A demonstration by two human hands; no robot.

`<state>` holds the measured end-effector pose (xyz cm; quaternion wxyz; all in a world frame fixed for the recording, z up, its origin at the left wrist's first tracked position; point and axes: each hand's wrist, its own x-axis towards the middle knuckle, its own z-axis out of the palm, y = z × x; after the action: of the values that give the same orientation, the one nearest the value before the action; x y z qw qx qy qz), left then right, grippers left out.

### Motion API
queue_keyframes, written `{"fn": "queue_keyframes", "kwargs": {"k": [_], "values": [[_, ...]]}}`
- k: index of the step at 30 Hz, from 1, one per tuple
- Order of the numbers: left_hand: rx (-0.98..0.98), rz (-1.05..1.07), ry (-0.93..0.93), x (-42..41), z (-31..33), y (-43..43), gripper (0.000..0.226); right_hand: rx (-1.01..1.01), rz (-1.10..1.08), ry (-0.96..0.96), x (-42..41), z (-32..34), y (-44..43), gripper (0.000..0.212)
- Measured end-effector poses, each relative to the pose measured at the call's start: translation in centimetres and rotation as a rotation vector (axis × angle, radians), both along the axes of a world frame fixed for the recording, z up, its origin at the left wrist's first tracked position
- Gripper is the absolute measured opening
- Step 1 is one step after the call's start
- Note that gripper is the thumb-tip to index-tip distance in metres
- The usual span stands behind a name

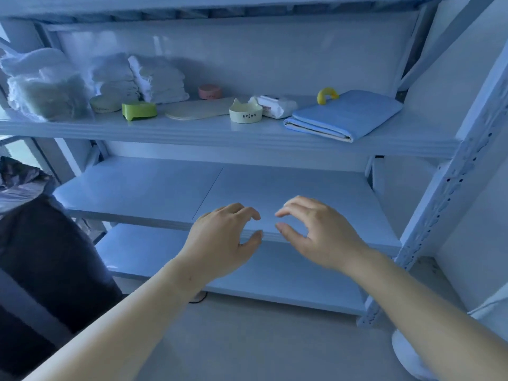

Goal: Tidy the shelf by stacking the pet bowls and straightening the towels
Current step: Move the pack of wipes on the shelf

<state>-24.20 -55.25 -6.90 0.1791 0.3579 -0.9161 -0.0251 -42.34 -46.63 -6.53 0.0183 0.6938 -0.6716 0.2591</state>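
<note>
On the upper shelf (192,132) stand separate pet bowls: a cream cat-eared bowl (245,111) marked "Enjoy", a green bowl (139,110), a pale bowl (105,103) left of it and a pink bowl (210,91) at the back. Two stacks of white towels (158,79) lean behind the green bowl. A folded blue cloth (345,114) lies askew at the right. My left hand (224,237) and my right hand (316,232) hover, fingers curled apart and holding nothing, in front of the middle shelf, well below the bowls.
A plastic bag of white fabric (41,83) sits at the shelf's far left. A flat cream mat (198,110), a white wipes pack (276,105) and a yellow ring (327,95) also lie there. A dark bag (41,243) stands at the left; the shelf post (445,193) rises at the right.
</note>
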Motion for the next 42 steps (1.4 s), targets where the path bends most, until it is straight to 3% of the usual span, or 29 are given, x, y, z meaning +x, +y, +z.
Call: {"fn": "queue_keyframes", "kwargs": {"k": [9,23,33,42], "values": [[0.007,0.083,0.017,-1.7,0.3,-12.4,0.031,0.011,0.092,-0.048,-1.3,-0.4,-13.6,0.028],[-0.029,-0.158,0.105,-6.3,2.3,-31.5,0.031,-0.032,-0.146,0.006,-3.9,1.2,-29.2,0.024],[-0.008,-0.313,0.131,-9.8,1.9,-37.8,0.027,-0.022,-0.289,-0.001,-5.4,1.5,-33.6,0.023],[-0.005,-0.245,0.155,-12.5,1.9,-41.4,0.024,-0.033,-0.249,-0.002,-8.8,2.3,-38.1,0.023]]}}
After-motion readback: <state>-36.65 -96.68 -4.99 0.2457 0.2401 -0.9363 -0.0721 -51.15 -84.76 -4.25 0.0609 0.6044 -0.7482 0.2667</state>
